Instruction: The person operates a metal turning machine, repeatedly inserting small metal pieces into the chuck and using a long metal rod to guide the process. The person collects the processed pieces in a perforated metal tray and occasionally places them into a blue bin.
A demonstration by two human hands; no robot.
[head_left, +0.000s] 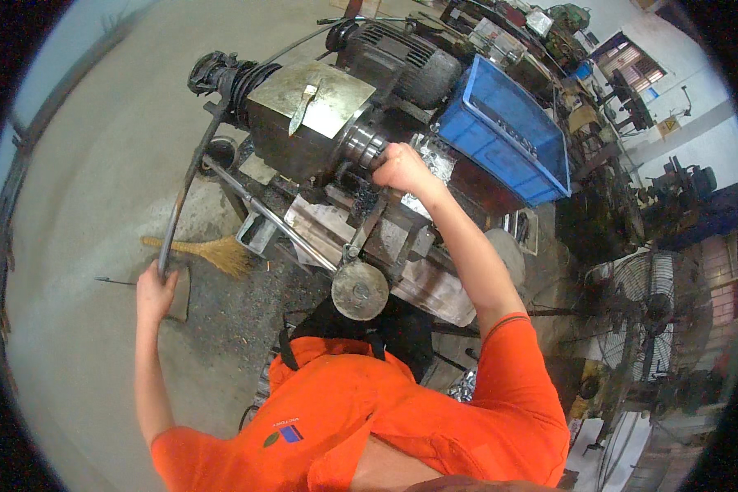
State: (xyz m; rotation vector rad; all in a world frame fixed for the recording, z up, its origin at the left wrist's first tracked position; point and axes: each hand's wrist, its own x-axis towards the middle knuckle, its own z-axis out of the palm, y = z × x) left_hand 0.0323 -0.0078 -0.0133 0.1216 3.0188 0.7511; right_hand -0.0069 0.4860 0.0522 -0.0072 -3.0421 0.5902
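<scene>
My left hand is closed round the lower end of a long metal lever, which slopes up to the rear of a lathe's headstock. At the front of that headstock sits a shiny round chuck. My right hand is closed at the chuck's face; whatever its fingers grip is hidden behind them. A brush with a wooden handle lies on the metal plate over the headstock. Between my arms, a bare metal bar slants down toward a round metal disc.
A blue plastic crate with small parts inside stands beyond my right hand, near a ribbed motor. On the floor at left lies a straw broom among dark chips. A caged fan and other machines stand at right.
</scene>
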